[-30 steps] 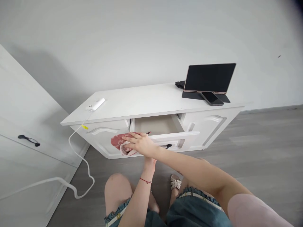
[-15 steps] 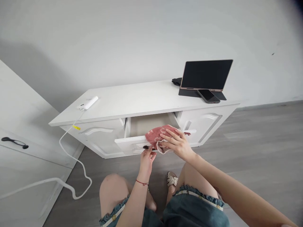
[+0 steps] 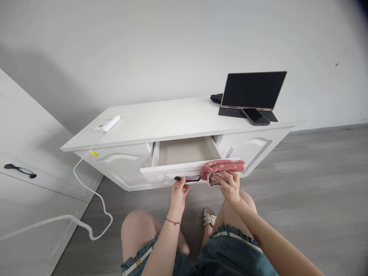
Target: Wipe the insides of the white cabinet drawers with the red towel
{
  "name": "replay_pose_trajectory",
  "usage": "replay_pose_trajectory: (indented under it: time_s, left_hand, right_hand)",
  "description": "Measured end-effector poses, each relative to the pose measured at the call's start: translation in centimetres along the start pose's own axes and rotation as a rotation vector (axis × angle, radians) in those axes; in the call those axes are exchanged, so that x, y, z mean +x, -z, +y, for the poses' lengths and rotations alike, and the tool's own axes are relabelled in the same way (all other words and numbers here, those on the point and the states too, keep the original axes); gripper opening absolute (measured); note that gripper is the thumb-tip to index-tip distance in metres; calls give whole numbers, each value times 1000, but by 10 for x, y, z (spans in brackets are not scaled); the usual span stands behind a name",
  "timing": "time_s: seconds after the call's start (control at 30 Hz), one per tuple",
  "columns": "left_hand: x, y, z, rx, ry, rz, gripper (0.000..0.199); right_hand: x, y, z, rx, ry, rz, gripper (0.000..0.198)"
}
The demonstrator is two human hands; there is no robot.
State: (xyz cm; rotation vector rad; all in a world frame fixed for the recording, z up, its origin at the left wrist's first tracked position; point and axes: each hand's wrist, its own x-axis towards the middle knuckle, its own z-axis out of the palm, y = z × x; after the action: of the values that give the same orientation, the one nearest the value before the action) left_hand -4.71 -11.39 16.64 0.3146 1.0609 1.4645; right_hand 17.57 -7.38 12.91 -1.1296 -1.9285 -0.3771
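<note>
A white drawer (image 3: 169,170) stands pulled out from the middle of a low white cabinet (image 3: 161,119); its pale bottom shows nothing lying on it. My left hand (image 3: 178,193) is closed on the left part of the dark drawer handle (image 3: 192,179). Bunched in my right hand (image 3: 230,188) is a pink patterned cloth (image 3: 222,166) with a white edge. This cloth lies against the right end of the drawer front and hangs over its top edge. My right fingers are curled into its lower folds.
On the cabinet top stand a tablet (image 3: 254,90) on a dark stand, a phone (image 3: 255,116) and a black item (image 3: 216,98) behind. A white plug-like device (image 3: 109,124) at the left trails a white cable (image 3: 99,199). Another white cabinet (image 3: 37,199) is at far left.
My right hand has slid the pink cloth rightwards along the drawer front, and its fingers have gone from spread flat to curled. My left hand has stayed at the handle.
</note>
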Motion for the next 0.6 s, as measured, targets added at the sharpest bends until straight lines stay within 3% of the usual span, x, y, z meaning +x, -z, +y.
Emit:
replay_pose_trajectory:
  time_s: [0.23,0.4,0.5,0.6]
  left_hand:
    - [1,1,-2,12,-7,-12,39]
    - [-2,0,-1,15,-5,-3,39]
    - [-2,1,-1,17,-13,-4,40]
    - [-1,2,-3,-15,-18,-10,37]
  right_hand:
    - [-30,-34,-34,69,-301,98,43]
    - [-30,-40,-54,165,-490,110,47]
    - [-19,-33,-62,206,-504,112,48]
    - [-2,-25,-71,171,-404,73,39]
